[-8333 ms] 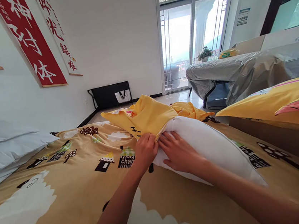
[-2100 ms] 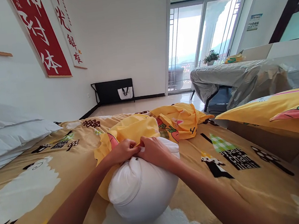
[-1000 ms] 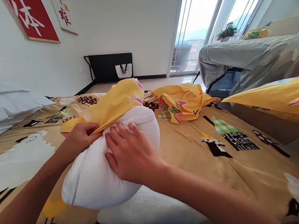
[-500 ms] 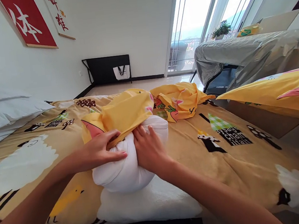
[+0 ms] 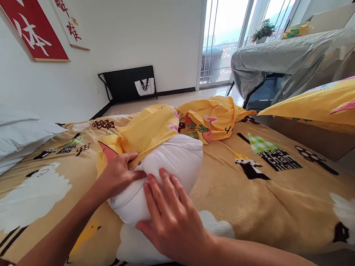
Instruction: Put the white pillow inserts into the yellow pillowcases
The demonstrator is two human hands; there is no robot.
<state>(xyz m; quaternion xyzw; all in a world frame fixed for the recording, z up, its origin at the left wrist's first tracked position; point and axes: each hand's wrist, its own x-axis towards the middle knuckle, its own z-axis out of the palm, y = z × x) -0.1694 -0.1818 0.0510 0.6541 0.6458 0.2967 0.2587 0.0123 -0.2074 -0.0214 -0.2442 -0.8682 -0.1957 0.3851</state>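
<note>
A white pillow [image 5: 174,161] lies on the bed, its far end inside a yellow printed pillowcase [image 5: 147,130]. My left hand [image 5: 119,173] is closed, pinching the pillowcase's open edge against the pillow. Flat against the pillow's near end rests my right hand [image 5: 171,219], fingers stretched out and spread. The rest of the pillowcase trails in a crumpled heap [image 5: 216,118] toward the far side of the bed.
A tan blanket with sheep and house prints [image 5: 280,189] covers the bed. Two white pillows [image 5: 8,139] are stacked at the left. Another yellow-cased pillow [image 5: 331,105] sits at the right. Beyond stand a plastic-covered table [image 5: 297,57], a black folded frame [image 5: 128,83] and glass doors.
My right hand has slid from the pillow's top down to its near end and opened flat. The left hand keeps its pinch on the pillowcase edge, drawn slightly nearer.
</note>
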